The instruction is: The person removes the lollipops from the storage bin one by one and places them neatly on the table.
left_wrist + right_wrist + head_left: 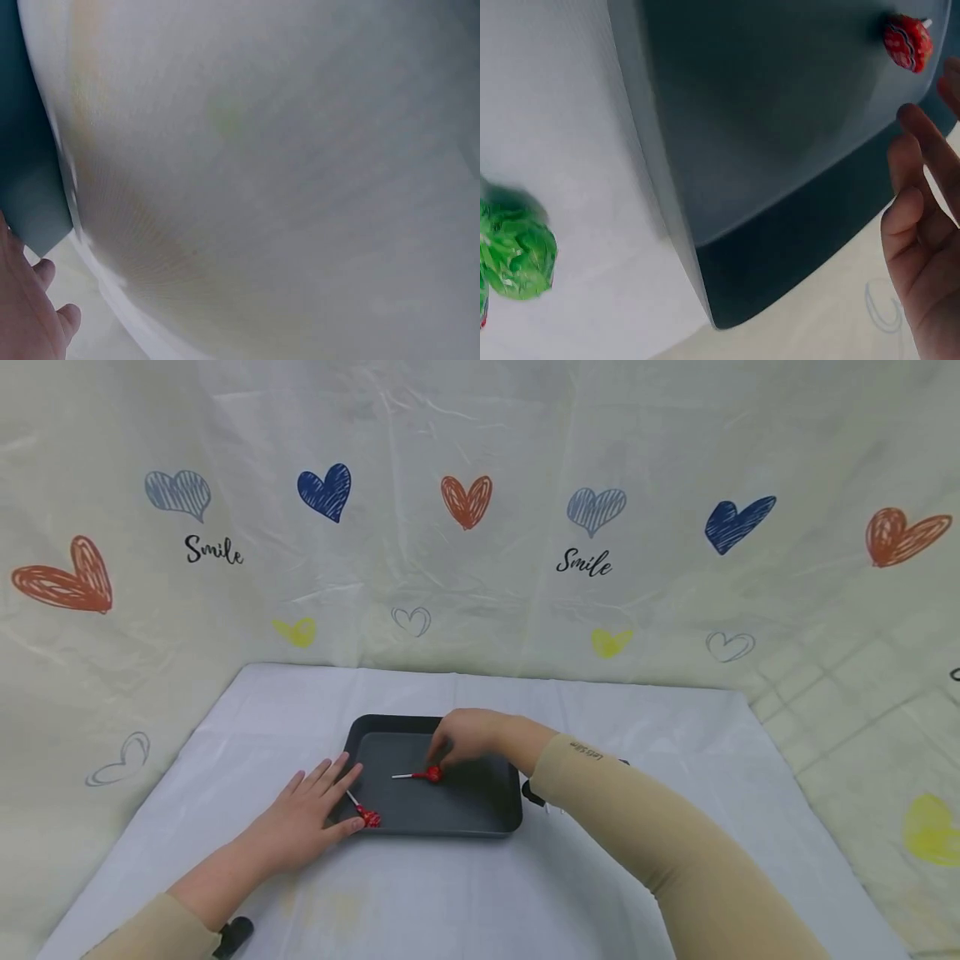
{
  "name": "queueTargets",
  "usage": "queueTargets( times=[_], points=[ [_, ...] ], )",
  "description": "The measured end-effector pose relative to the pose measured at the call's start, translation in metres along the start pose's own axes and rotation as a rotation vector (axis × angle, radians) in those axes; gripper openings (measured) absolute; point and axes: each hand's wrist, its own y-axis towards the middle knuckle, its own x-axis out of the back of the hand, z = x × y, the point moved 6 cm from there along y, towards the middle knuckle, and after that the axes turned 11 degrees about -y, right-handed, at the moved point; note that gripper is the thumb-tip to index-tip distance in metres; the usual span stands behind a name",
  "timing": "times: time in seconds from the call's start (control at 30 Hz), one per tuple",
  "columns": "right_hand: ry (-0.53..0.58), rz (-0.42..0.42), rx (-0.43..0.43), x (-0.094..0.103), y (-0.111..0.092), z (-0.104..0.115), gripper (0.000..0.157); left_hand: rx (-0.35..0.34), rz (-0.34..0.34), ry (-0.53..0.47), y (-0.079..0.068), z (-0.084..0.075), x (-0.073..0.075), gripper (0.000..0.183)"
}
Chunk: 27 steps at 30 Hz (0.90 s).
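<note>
A dark grey tray (465,806) lies on the white-covered table. My left hand (311,814) rests at its left edge with the fingers spread and straight. Beside that thumb, a red-wrapped lollipop (369,817) lies in the tray's near left corner, its white stick pointing up and left. My right hand (472,737) reaches down into the tray, and its fingertips pinch the head of a second red lollipop (434,773), whose stick points left. In the right wrist view one red lollipop (907,45) shows on the tray, while the pinched one is mostly cut off at the frame's edge.
A green-wrapped lollipop (517,251) lies on the table right of the tray, mostly covered by my right sleeve (622,802) in the head view. Behind the table hangs a pale cloth backdrop (525,443) printed with hearts.
</note>
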Motion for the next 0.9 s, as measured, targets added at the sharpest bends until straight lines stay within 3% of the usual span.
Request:
queueTargets(
  times=[0.23, 0.33, 0.57, 0.9],
  points=[
    [0.005, 0.011, -0.065, -0.007, 0.008, 0.001, 0.029, 0.001, -0.001, -0.007, 0.001, 0.0, 0.0, 0.089],
    [-0.025, 0.025, -0.081, -0.01, 0.01, 0.004, 0.025, 0.003, 0.0, -0.015, 0.002, 0.0, 0.0, 0.089],
    [-0.061, 0.038, -0.088, -0.014, 0.014, 0.008, 0.013, 0.0, 0.004, -0.006, 0.001, -0.002, 0.0, 0.088],
    [-0.072, 0.05, -0.057, -0.014, 0.011, 0.008, 0.023, -0.009, -0.002, -0.002, -0.002, -0.005, 0.005, 0.088]
  ],
)
